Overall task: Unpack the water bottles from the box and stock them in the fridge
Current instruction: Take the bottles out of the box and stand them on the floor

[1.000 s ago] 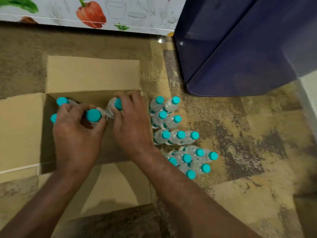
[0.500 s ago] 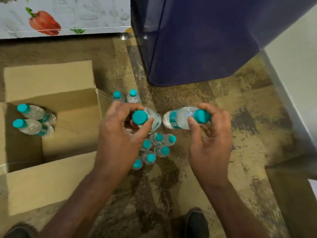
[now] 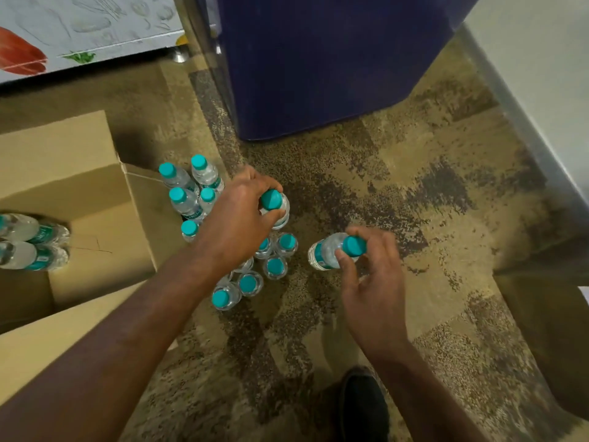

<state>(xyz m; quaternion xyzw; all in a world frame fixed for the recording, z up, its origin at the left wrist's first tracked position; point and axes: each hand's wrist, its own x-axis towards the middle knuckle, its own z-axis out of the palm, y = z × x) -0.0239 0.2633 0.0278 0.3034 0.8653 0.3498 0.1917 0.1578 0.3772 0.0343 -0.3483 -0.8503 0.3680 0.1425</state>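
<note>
- The left hand (image 3: 237,224) reaches across the cluster of bottles. Its grip is curled round the teal cap and neck of an upright water bottle (image 3: 271,200) at the far right edge of that cluster.
- The right hand (image 3: 371,282) has its grip pinching the cap end of a tilted water bottle (image 3: 323,253) between thumb and fingertips. The base points left, just right of the cluster; whether it touches the floor (image 3: 414,202) cannot be told.
- The standing bottles (image 3: 274,267), all teal-capped, crowd the mottled floor just right of the box, some of them hidden under the left forearm.
- The open cardboard box (image 3: 95,199) sits at the left, with two lying bottles (image 3: 32,244) on their sides inside it at the picture's left edge.
- The dark blue fridge (image 3: 318,65) stands at the far centre, beyond the cluster.
- A white cabinet (image 3: 79,30) printed with vegetables is at the far left.
- A black shoe (image 3: 363,406) shows at the near edge.
</note>
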